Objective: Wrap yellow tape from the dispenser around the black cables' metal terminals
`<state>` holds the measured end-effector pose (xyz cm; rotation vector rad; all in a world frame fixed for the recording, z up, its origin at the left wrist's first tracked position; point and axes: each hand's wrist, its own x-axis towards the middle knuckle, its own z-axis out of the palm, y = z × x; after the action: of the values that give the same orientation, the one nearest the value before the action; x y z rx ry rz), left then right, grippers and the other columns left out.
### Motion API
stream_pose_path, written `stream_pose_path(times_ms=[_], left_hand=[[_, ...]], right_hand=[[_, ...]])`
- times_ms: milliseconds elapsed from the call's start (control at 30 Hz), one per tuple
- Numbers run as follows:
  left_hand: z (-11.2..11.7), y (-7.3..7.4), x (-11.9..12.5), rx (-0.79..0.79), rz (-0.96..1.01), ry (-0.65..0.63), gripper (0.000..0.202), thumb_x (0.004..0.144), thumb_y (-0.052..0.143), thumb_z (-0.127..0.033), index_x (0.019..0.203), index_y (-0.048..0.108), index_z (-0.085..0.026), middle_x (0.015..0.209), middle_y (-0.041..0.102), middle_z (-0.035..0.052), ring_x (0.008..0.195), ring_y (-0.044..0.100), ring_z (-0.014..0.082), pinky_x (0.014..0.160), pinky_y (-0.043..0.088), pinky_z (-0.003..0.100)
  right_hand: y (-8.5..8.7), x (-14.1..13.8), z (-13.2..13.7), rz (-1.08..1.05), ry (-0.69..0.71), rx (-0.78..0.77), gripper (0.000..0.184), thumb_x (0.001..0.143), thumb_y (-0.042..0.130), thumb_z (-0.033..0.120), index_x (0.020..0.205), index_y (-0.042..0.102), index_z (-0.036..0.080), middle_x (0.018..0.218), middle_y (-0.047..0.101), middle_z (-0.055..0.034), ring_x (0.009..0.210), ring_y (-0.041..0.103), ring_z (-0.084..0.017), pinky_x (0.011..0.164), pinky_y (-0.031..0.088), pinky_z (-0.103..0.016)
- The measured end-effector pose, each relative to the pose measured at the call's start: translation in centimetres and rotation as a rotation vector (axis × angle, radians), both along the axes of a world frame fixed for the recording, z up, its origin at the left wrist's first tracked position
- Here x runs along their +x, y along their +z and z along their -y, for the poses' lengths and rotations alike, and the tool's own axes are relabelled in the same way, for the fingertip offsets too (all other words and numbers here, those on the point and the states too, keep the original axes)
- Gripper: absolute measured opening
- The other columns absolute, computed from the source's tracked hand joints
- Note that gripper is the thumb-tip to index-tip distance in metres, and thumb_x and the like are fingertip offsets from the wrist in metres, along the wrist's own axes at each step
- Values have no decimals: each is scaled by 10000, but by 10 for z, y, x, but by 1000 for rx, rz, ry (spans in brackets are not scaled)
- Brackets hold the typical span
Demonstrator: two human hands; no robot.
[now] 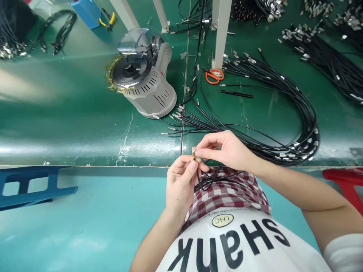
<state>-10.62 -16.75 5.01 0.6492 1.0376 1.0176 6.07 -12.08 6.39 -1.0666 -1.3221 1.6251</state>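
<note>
Black cable [197, 177] with a small metal terminal [194, 153] at its tip: held at center frame, above the person's lap, terminal pointing up, lower length looping down onto checked red-and-white fabric [227, 196].

Far left, a blue plastic stool [28, 185] stands below the edge of the green belt-covered workbench [70, 128]. Upper left, yellow-handled pliers [107, 19] lie against a blue container [86, 11]. A gray tape-dispensing machine [144, 85] stands on the bench above the hands, its base touching the ends of a loose cable bundle [227, 124].

Left hand [180, 187]: thumb and forefinger [190, 162] closed, pinching the cable just below the terminal. Right hand [227, 149]: thumb and forefinger [204, 150] closed on the terminal from the right, remaining fingers curled.

Orange-handled scissors [214, 76] and a black pen [235, 93] lie beyond the bundle. Far right, a red stool [346, 185] stands below the bench edge.
</note>
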Motion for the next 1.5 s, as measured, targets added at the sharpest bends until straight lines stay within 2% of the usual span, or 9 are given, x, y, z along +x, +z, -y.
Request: stream_pose_path(times_ms=[300, 467, 633, 767, 967, 1100, 1233, 1400, 1500], left_hand=[[-1, -3, -3, 164, -139, 3, 158, 846, 756, -255, 948, 651, -194, 690, 638, -24, 598, 562, 73, 551, 420, 168], [-3, 0, -7, 221, -265, 40, 129, 822, 774, -229, 863, 670, -163, 727, 684, 15, 642, 621, 106, 579, 445, 199], [-5, 1, -9, 152, -162, -36, 143, 845, 748, -277, 857, 675, -155, 682, 719, 48, 551, 541, 92, 484, 344, 187], [-7, -1, -10, 106, -44, -108, 193, 840, 745, -329, 836, 656, -158, 650, 705, 44, 507, 536, 96, 475, 359, 197], [-12, -1, -13, -17, 68, -127, 263, 791, 785, -344, 817, 598, -160, 637, 681, 32, 520, 559, 101, 455, 339, 177], [-11, 1, -13, 21, -8, -78, 253, 788, 787, -314, 847, 586, -171, 641, 677, 20, 540, 566, 107, 457, 334, 177], [-10, 3, -14, 86, -88, -63, 242, 808, 777, -301, 872, 576, -183, 655, 671, 11, 546, 546, 101, 448, 310, 174], [-14, 1, -27, 54, -61, -237, 312, 903, 655, -449, 901, 679, -138, 644, 644, 41, 509, 482, 82, 448, 307, 186], [-14, -6, -38, 18, -31, -237, 295, 871, 703, -418, 827, 689, -126, 606, 622, 25, 451, 439, 57, 407, 287, 171]], right_hand=[[3, -2, 4, 178, -51, 189, 123, 845, 703, 279, 850, 707, 156, 830, 712, -19, 748, 626, -119, 715, 487, -256], [5, 1, 3, 187, -31, 249, 115, 837, 714, 282, 821, 721, 169, 832, 715, -24, 744, 617, -123, 707, 473, -263], [-6, 2, -8, 8, 73, 141, 168, 766, 794, 320, 832, 750, 171, 849, 731, -25, 785, 635, -137, 689, 475, -262], [-15, -1, -15, -101, 124, 124, 193, 751, 820, 336, 825, 755, 170, 833, 705, -21, 779, 627, -129, 697, 487, -265], [-20, -3, -20, -225, 209, 144, 145, 852, 732, 300, 905, 744, 165, 910, 635, -18, 694, 616, -92, 657, 533, -256], [-14, -1, -20, -130, 127, 132, 216, 904, 665, 358, 968, 734, 163, 945, 651, -26, 652, 605, -81, 655, 520, -254], [-5, -3, -21, -42, 82, 129, 233, 814, 764, 375, 846, 715, 149, 827, 658, -11, 681, 570, -97, 656, 475, -248], [-5, -7, -24, 44, 183, 286, 196, 851, 733, 358, 844, 736, 162, 843, 602, -15, 728, 540, -101, 634, 420, -243], [-10, -7, -34, 174, 277, 366, 219, 907, 668, 383, 924, 752, 182, 872, 624, -21, 751, 555, -108, 641, 418, -244]])
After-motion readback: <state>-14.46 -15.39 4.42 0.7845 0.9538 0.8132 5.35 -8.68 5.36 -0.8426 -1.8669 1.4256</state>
